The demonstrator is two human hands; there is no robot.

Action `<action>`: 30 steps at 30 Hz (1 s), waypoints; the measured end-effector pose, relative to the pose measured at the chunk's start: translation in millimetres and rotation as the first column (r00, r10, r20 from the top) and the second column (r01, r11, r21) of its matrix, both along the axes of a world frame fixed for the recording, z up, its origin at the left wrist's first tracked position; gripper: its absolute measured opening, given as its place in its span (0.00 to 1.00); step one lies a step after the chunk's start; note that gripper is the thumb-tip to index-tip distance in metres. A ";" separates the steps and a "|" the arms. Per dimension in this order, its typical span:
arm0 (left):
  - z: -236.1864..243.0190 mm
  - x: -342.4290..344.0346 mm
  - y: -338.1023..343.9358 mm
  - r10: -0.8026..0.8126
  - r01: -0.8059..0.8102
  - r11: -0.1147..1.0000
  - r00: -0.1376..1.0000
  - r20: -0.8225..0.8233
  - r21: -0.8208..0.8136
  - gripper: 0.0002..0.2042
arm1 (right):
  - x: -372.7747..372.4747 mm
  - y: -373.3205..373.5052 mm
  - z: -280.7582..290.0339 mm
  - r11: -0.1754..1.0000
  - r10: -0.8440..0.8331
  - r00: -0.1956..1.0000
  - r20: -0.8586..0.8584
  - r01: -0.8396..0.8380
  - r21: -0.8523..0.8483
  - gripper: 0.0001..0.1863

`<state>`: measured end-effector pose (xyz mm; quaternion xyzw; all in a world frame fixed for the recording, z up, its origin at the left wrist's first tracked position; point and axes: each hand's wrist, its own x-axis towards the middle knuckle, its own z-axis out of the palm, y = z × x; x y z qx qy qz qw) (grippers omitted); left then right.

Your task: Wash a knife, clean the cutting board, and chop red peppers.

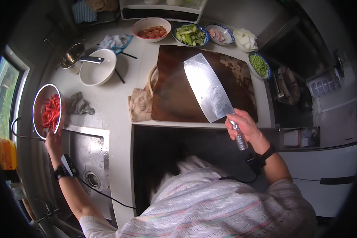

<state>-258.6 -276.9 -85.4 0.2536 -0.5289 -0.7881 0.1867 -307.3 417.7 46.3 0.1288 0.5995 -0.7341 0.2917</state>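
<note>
My right hand (244, 125) is closed around the metal handle of a cleaver (208, 89). Its wide, shiny blade, dotted with wet specks, is raised over the near part of a dark brown cutting board (172, 85). On the far left, my left hand (54, 142) grips the near rim of a bowl (37, 113) of red chili peppers (51, 113), beside the sink. Some of the left fingers are hidden at the bowl's edge.
Behind the board stand bowls of reddish meat (152, 32), sliced green vegetable (191, 35), pink pieces (217, 35), white slices (246, 40) and chopped greens (259, 65). A white bowl (92, 77), ladle (72, 55), grey rag (80, 104) and sink (92, 158) are leftward.
</note>
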 end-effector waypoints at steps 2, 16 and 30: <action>1.3 55.0 -7.5 0.095 -0.074 0.984 0.988 0.123 -0.164 0.13 | -15.8 10.7 -5.4 0.998 0.046 0.999 0.005 -0.046 -0.041 0.06; 88.3 25.9 240.8 -0.006 0.008 1.000 0.939 0.344 -0.003 0.09 | -80.6 67.4 -52.3 0.995 0.100 0.992 0.071 -0.100 -0.005 0.04; 95.0 -44.8 265.2 -0.156 0.556 -0.163 0.801 0.578 -0.815 0.09 | -81.1 56.7 -54.5 0.981 0.086 0.996 0.037 -0.091 0.173 0.04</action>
